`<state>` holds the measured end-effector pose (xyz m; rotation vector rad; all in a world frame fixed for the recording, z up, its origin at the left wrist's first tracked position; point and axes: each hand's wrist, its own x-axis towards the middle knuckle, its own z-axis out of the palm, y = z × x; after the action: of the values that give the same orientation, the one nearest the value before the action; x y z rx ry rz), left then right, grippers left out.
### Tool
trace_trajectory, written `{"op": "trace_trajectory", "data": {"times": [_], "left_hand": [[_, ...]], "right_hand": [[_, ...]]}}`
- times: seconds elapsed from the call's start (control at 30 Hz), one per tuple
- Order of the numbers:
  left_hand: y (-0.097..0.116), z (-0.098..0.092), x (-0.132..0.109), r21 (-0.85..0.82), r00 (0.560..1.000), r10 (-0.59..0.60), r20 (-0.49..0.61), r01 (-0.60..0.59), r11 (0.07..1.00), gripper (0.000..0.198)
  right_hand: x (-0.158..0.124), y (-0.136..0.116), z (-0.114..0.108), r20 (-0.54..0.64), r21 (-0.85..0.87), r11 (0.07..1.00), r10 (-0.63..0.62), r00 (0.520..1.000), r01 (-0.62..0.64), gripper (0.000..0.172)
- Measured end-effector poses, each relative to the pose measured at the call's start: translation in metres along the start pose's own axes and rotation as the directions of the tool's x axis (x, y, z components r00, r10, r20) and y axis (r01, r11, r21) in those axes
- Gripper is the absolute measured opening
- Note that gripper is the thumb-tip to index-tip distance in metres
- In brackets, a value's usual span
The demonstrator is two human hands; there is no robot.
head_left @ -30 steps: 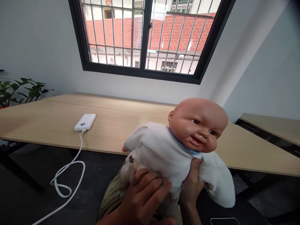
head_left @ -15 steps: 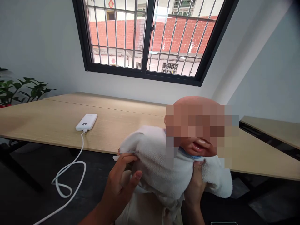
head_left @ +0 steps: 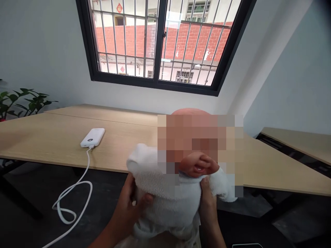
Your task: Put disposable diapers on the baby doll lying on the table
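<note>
A baby doll (head_left: 168,203) in a fluffy white top faces away from the window, held in front of the table's near edge. Its head tilts to the right, and most of its face is blurred out. My left hand (head_left: 137,199) is wrapped round the doll's side, thumb on the front, below the raised white sleeve. On the other side, my right hand (head_left: 207,196) grips the doll beneath its arm, thumb close to the blue-grey collar; its other fingers are hidden behind the body. Pale cloth hangs round the doll's lower part.
A white power bank (head_left: 92,137) lies on the wooden table (head_left: 116,151), its white cable (head_left: 86,203) looping down over the front edge. A leafy plant (head_left: 26,101) stands far left. Behind is a barred window (head_left: 155,79); another table (head_left: 300,141) stands at right.
The doll has shifted left and its body faces me more squarely. My left hand has moved from pinching the sleeve to holding the doll's side. My right hand keeps its grip.
</note>
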<state>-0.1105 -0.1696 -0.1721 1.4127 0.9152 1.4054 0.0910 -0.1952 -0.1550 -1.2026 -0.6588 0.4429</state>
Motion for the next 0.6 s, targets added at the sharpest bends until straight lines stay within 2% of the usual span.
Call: {"op": "trace_trajectory", "data": {"times": [0.07, 0.17, 0.27, 0.33, 0.4, 0.5, 0.6], "left_hand": [[-0.003, -0.003, -0.003, -0.005, 0.998, 0.059, -0.006, -0.059, 0.998, 0.070], [-0.011, -0.010, -0.007, 0.010, 0.981, 0.184, 0.054, -0.185, 0.983, 0.064], [-0.013, -0.011, -0.005, 0.002, 0.969, 0.233, 0.078, -0.234, 0.972, 0.070], [-0.007, -0.008, 0.001, 0.022, 0.964, 0.256, 0.074, -0.258, 0.966, 0.075], [0.007, -0.004, 0.011, 0.060, 0.955, 0.293, 0.055, -0.296, 0.953, 0.072], [0.039, 0.006, 0.032, 0.077, 0.923, 0.384, -0.017, -0.382, 0.921, 0.066], [0.074, 0.017, 0.057, 0.087, 0.873, 0.482, -0.076, -0.476, 0.875, 0.075]], "right_hand": [[-0.004, -0.001, 0.000, 0.064, -0.017, 0.999, 0.045, 0.997, -0.044, 0.066], [-0.008, 0.001, -0.006, 0.125, -0.052, 0.994, 0.102, 0.987, -0.096, 0.053], [-0.006, -0.002, -0.014, 0.148, -0.105, 0.992, 0.082, 0.986, -0.067, 0.048], [0.002, -0.009, -0.017, 0.167, -0.158, 0.987, 0.036, 0.985, -0.009, 0.046], [0.015, -0.022, -0.016, 0.207, -0.182, 0.980, -0.043, 0.977, 0.081, 0.044], [0.037, -0.052, -0.003, 0.264, -0.144, 0.959, -0.199, 0.944, 0.243, 0.042], [0.056, -0.085, 0.017, 0.275, -0.066, 0.922, -0.351, 0.895, 0.382, 0.042]]}}
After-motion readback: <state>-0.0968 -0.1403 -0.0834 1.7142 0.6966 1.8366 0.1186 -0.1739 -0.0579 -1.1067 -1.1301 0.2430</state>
